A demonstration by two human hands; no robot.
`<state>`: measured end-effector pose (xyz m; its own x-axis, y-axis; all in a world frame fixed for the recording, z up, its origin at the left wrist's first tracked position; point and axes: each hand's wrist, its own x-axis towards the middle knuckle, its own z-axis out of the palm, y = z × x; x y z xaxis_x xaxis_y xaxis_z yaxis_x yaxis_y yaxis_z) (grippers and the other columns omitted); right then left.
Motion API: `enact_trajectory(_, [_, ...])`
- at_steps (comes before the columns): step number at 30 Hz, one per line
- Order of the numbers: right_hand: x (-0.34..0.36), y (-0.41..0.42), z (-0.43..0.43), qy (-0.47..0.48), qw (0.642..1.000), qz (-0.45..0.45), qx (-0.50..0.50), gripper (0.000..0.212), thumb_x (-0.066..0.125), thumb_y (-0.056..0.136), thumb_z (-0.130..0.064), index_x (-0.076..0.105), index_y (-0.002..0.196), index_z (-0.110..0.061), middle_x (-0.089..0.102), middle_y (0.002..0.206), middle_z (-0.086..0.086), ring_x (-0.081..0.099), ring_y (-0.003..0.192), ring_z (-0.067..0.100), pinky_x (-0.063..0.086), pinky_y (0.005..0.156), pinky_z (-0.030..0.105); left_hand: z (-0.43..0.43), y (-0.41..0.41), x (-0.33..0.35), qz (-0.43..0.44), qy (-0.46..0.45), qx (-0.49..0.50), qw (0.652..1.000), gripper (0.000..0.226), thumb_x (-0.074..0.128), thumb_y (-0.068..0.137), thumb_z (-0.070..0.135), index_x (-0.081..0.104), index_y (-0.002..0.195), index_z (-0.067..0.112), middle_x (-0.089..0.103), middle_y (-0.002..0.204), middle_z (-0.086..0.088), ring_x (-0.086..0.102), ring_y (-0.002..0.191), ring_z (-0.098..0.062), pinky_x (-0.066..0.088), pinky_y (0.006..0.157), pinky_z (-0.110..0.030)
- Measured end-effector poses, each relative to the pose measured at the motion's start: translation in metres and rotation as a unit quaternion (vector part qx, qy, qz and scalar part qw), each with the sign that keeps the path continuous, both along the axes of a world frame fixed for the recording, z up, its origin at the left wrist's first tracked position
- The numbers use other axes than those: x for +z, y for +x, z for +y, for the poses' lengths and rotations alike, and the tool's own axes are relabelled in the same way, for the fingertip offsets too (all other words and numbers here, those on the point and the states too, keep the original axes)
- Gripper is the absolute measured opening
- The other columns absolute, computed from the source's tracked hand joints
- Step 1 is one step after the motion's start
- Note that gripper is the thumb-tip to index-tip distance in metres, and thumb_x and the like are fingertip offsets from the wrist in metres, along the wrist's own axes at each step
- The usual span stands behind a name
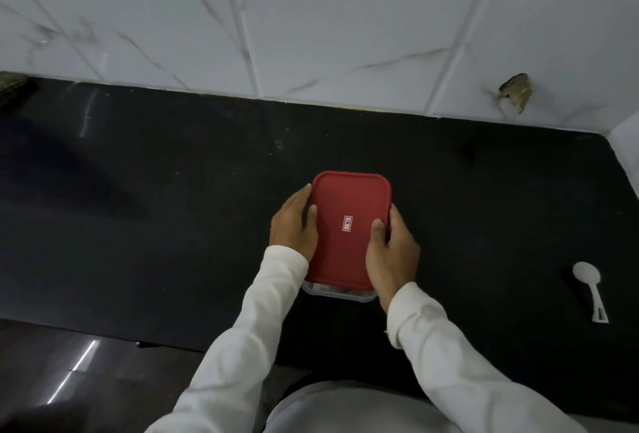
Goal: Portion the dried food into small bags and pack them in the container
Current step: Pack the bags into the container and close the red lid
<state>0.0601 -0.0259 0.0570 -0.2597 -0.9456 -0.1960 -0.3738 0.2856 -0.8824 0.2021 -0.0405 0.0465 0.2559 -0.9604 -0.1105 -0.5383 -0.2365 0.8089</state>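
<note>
Black countertop (173, 225), white marbled wall tiles (345, 35)

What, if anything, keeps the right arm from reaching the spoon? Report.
Likely nothing, so yes: its grip holds the lid, but only bare counter lies between it and the spoon to its right.

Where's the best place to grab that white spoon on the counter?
Grab the white spoon by its thin handle, coming from above on the near side. It lies flat on the black counter with the round bowl toward the wall and the handle end pointing at you. The right hand is closer, but both it and the left hand hold the red-lidded container now.
</note>
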Motion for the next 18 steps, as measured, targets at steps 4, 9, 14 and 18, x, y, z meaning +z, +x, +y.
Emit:
enact_trajectory(4, [-0.006, -0.001, -0.004, 0.035, 0.999, 0.031, -0.009, 0.046, 0.042, 0.102, -0.023, 0.037, 0.148, -0.022, 0.037, 0.120, -0.004, 0.049, 0.099, 0.008, 0.037, 0.086, 0.020, -0.001, -0.005, -0.006, 0.029, 0.036, 0.021, 0.999, 0.049, 0.042, 0.103, 0.008, 0.039, 0.151, 0.020, 0.057, 0.138, -0.006, 0.054, 0.127, -0.020, 0.033, 0.100, -0.015])
enact_trajectory(9, [-0.011, 0.003, -0.004, 0.016, 0.995, 0.098, 0.005, 0.060, 0.048, 0.098, -0.016, 0.025, 0.152, -0.024, 0.026, 0.124, -0.006, 0.037, 0.118, 0.013, 0.032, 0.089, 0.020, 0.003, -0.004, -0.004, -0.039, 0.048, 0.008, 0.998, 0.052, 0.039, 0.102, 0.005, 0.037, 0.152, 0.020, 0.066, 0.107, -0.014, 0.064, 0.096, -0.029, 0.049, 0.094, -0.032])
enact_trajectory(14, [-0.020, 0.003, -0.002, -0.011, 0.980, 0.181, 0.080, 0.067, 0.049, 0.092, -0.006, 0.028, 0.151, -0.029, 0.016, 0.152, -0.004, 0.022, 0.133, 0.019, 0.035, 0.108, 0.033, -0.001, -0.002, 0.002, -0.110, 0.047, -0.037, 0.992, 0.058, 0.042, 0.097, 0.000, 0.036, 0.152, 0.014, 0.067, 0.104, -0.017, 0.063, 0.098, -0.035, 0.048, 0.092, -0.039])
enact_trajectory(18, [-0.019, 0.001, -0.010, -0.002, 0.983, 0.149, 0.105, 0.061, 0.045, 0.099, -0.014, 0.019, 0.153, -0.027, 0.006, 0.160, -0.007, 0.007, 0.145, 0.016, 0.020, 0.111, 0.027, -0.008, -0.001, 0.001, -0.093, 0.035, -0.039, 0.994, 0.058, 0.044, 0.096, 0.000, 0.037, 0.151, 0.014, 0.065, 0.121, -0.015, 0.061, 0.113, -0.031, 0.045, 0.102, -0.036])
